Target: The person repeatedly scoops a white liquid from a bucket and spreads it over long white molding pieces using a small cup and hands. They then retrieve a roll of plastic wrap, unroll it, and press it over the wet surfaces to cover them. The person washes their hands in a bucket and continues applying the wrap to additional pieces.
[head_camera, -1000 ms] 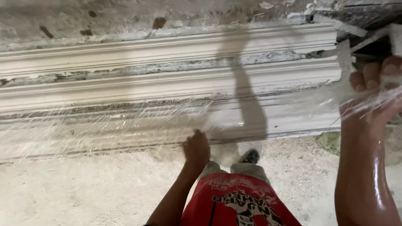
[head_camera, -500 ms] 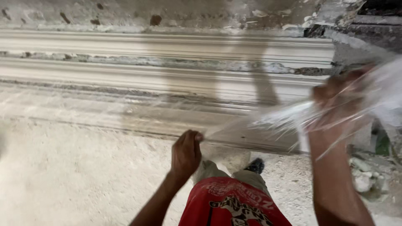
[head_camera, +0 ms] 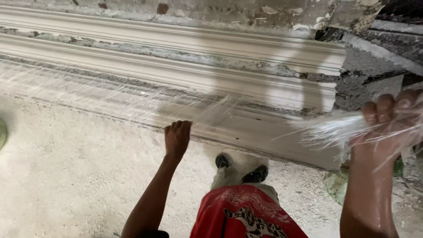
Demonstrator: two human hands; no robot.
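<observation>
Head view, left to right: translucent white glass-fibre strands [head_camera: 132, 99] draped across long white moulded plaster cornice [head_camera: 220, 83], centre frame; left hand [head_camera: 177, 137] curled, pinching strands; right hand [head_camera: 387, 121] fisted around loose bundle, right edge. Risk: uneven pulling could tear or bunch fibres.

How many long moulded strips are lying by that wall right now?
3: far strip by the wall, middle strip, near strip under the left hand. More may be hidden.
</observation>
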